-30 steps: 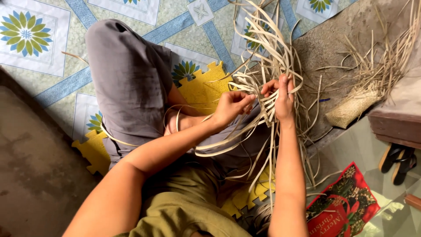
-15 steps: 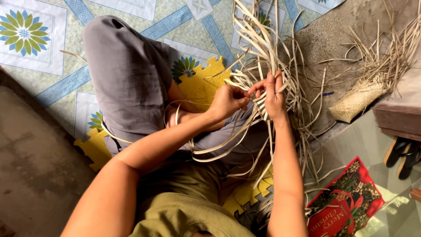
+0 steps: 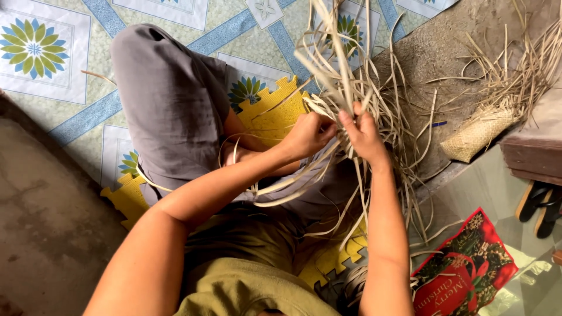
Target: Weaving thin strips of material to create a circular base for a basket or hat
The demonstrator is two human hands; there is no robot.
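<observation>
We saw the left hand and the right hand side by side, both clenched on pale reed strips above the lap. The strips fanned far over the patterned floor mat, with a small woven basket to the right.

Two hands, one woven pouch, two sandals

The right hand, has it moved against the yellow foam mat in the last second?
Yes. The right hand has drifted slightly left, toward the yellow foam mat.
</observation>
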